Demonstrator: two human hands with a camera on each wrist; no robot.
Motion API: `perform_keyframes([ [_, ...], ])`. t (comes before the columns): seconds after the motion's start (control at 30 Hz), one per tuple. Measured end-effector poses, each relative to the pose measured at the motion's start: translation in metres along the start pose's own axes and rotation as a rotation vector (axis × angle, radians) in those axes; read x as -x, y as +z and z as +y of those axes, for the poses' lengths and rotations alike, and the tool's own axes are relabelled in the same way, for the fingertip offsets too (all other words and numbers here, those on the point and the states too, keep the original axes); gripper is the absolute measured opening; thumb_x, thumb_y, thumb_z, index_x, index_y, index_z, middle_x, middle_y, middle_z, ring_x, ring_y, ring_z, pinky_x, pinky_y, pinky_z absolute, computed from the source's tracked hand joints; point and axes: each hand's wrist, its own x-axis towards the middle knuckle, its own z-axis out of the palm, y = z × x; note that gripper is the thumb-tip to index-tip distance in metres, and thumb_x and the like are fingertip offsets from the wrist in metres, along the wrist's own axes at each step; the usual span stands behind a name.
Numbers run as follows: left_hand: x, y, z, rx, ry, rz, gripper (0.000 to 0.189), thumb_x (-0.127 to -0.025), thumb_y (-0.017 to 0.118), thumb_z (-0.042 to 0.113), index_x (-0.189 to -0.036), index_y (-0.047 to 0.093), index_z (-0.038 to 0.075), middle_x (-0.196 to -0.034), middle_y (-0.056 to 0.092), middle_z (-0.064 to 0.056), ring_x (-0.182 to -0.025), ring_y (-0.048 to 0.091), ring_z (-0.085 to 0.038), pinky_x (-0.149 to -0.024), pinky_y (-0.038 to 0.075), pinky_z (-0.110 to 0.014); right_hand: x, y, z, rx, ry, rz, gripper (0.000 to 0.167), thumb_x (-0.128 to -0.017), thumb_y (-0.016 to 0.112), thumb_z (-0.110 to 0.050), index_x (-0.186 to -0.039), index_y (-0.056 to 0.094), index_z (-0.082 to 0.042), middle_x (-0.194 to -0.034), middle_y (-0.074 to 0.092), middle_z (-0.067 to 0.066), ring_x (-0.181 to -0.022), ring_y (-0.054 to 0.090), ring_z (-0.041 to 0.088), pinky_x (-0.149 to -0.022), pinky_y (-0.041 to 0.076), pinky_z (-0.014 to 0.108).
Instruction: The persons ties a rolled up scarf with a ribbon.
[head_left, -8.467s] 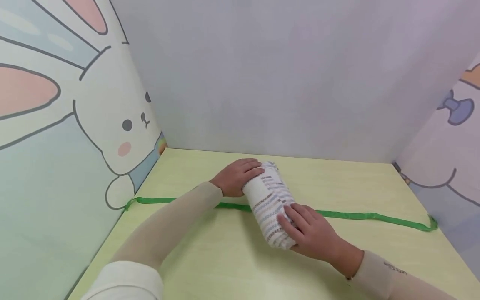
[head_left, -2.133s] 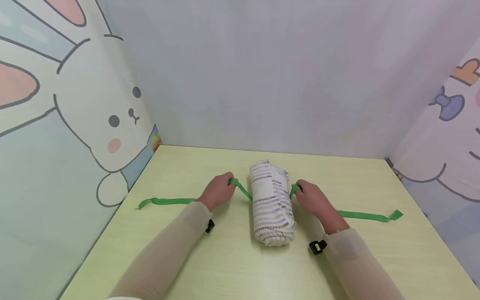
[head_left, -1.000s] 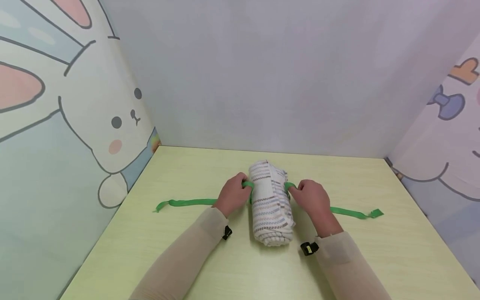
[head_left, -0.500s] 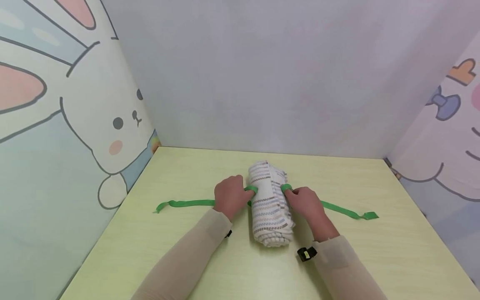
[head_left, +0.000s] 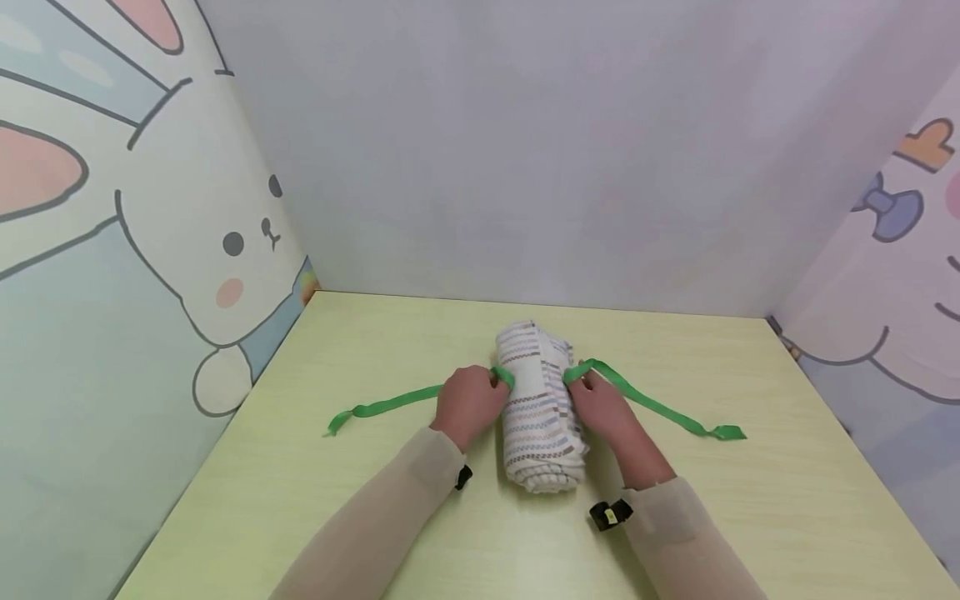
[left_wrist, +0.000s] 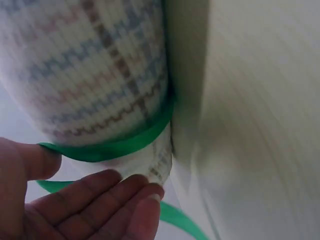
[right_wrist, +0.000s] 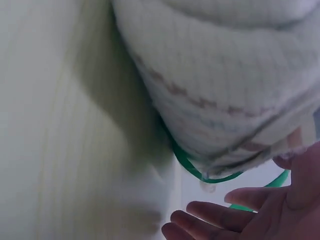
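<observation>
A rolled white towel (head_left: 534, 433) with pale blue and brown stripes lies lengthwise on the table. A green ribbon (head_left: 660, 406) runs under it and comes up both sides, its tails trailing outward. At the roll's left side my left hand (head_left: 468, 404) holds the ribbon near the thumb; the left wrist view shows the ribbon (left_wrist: 107, 150) across the towel (left_wrist: 85, 65), with the other fingers loosely extended. My right hand (head_left: 609, 412) holds the ribbon at the right side. In the right wrist view the ribbon (right_wrist: 186, 161) curves around the towel's underside; the pinch point is partly hidden.
The pale yellow tabletop (head_left: 375, 342) meets a plain grey wall (head_left: 525, 167) at the back. Side walls carry cartoon animals, including a rabbit (head_left: 202, 233) at left. Black straps (head_left: 611, 515) show under the wrists.
Earlier both hands placed the towel roll across the ribbon, then took the ribbon beside it. Since then they have moved inward against the roll, drawing the ribbon up its sides; the tails shifted inward.
</observation>
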Motion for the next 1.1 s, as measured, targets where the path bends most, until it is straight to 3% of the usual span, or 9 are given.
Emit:
perform_keyframes([
  [0.2, 0.009, 0.008, 0.002, 0.137, 0.029, 0.002, 0.034, -0.105, 0.044, 0.035, -0.078, 0.055, 0.018, -0.068, 0.048, -0.001, -0.06, 0.051, -0.017, -0.056, 0.044, -0.034, 0.004, 0.005, -0.001, -0.219, -0.016, -0.044, 0.064, -0.114, 0.023, -0.041, -0.164, 0.011, -0.003, -0.169, 0.013, 0.019, -0.154, 0.011, 0.041, -0.122, 0.015, 0.056],
  [0.37, 0.016, 0.012, 0.003, 0.259, 0.05, -0.035, 0.039, -0.11, 0.037, 0.046, -0.097, 0.06, 0.017, -0.081, 0.054, -0.006, -0.072, 0.055, -0.021, -0.066, 0.046, -0.038, 0.008, 0.007, -0.003, -0.404, -0.011, -0.083, 0.06, -0.115, 0.023, -0.037, -0.165, 0.011, -0.006, -0.171, 0.006, 0.017, -0.156, 0.001, 0.036, -0.123, 0.009, 0.054],
  [0.47, 0.02, 0.014, 0.002, 0.317, 0.066, -0.046, 0.044, -0.109, 0.04, 0.049, -0.127, 0.062, 0.016, -0.119, 0.066, -0.006, -0.107, 0.062, -0.024, -0.09, 0.05, -0.045, 0.01, 0.007, -0.004, -0.466, -0.008, -0.096, 0.055, -0.114, 0.023, -0.029, -0.165, 0.013, -0.009, -0.171, 0.001, 0.014, -0.156, -0.004, 0.034, -0.124, 0.006, 0.052],
  [0.53, 0.021, 0.015, 0.002, 0.347, 0.074, -0.046, 0.052, -0.109, 0.042, 0.049, -0.148, 0.053, 0.015, -0.148, 0.055, -0.004, -0.134, 0.052, -0.025, -0.109, 0.042, -0.048, 0.01, 0.008, -0.004, -0.478, -0.008, -0.1, 0.054, -0.114, 0.021, -0.026, -0.165, 0.014, -0.01, -0.171, 0.0, 0.014, -0.156, -0.004, 0.033, -0.124, 0.007, 0.052],
  [0.6, 0.02, 0.017, 0.001, 0.39, 0.075, -0.038, 0.058, -0.109, 0.045, 0.046, -0.159, 0.04, 0.019, -0.163, 0.038, -0.001, -0.148, 0.035, -0.025, -0.118, 0.031, -0.049, 0.01, 0.009, -0.004, -0.462, -0.013, -0.088, 0.055, -0.112, 0.023, -0.024, -0.165, 0.016, -0.01, -0.172, 0.003, 0.011, -0.157, 0.0, 0.031, -0.124, 0.011, 0.051],
  [0.7, 0.018, 0.02, 0.001, 0.48, 0.065, -0.013, 0.057, -0.108, 0.05, 0.041, -0.158, 0.043, 0.017, -0.162, 0.038, -0.006, -0.149, 0.033, -0.03, -0.119, 0.029, -0.051, 0.009, 0.01, -0.004, -0.422, -0.014, -0.049, 0.057, -0.112, 0.031, -0.03, -0.164, 0.022, -0.008, -0.171, 0.012, 0.003, -0.156, 0.008, 0.029, -0.121, 0.019, 0.051],
  [0.9, 0.01, 0.027, -0.001, 0.665, 0.043, 0.089, 0.039, -0.101, 0.062, 0.023, -0.136, 0.062, 0.006, -0.14, 0.058, -0.012, -0.126, 0.057, -0.032, -0.101, 0.05, -0.048, 0.008, 0.012, -0.004, -0.255, -0.044, 0.071, 0.054, -0.111, 0.042, -0.039, -0.153, 0.046, -0.005, -0.163, 0.037, -0.001, -0.153, 0.023, 0.031, -0.117, 0.03, 0.052],
  [1.0, 0.005, 0.029, -0.003, 0.708, 0.011, 0.096, 0.027, -0.099, 0.066, 0.022, -0.12, 0.065, 0.006, -0.121, 0.064, -0.007, -0.108, 0.061, -0.024, -0.09, 0.054, -0.041, 0.008, 0.013, -0.004, -0.151, -0.046, 0.142, 0.045, -0.112, 0.041, -0.036, -0.132, 0.062, -0.002, -0.149, 0.055, 0.013, -0.131, 0.052, 0.036, -0.095, 0.047, 0.049],
  [1.1, -0.001, 0.032, -0.004, 0.748, -0.031, 0.101, 0.019, -0.098, 0.069, 0.022, -0.109, 0.065, 0.007, -0.109, 0.066, -0.005, -0.099, 0.061, -0.021, -0.085, 0.052, -0.037, 0.01, 0.011, -0.004, -0.118, -0.018, 0.19, 0.043, -0.112, 0.041, -0.036, -0.117, 0.065, -0.002, -0.12, 0.067, 0.02, -0.093, 0.06, 0.031, -0.071, 0.048, 0.04],
])
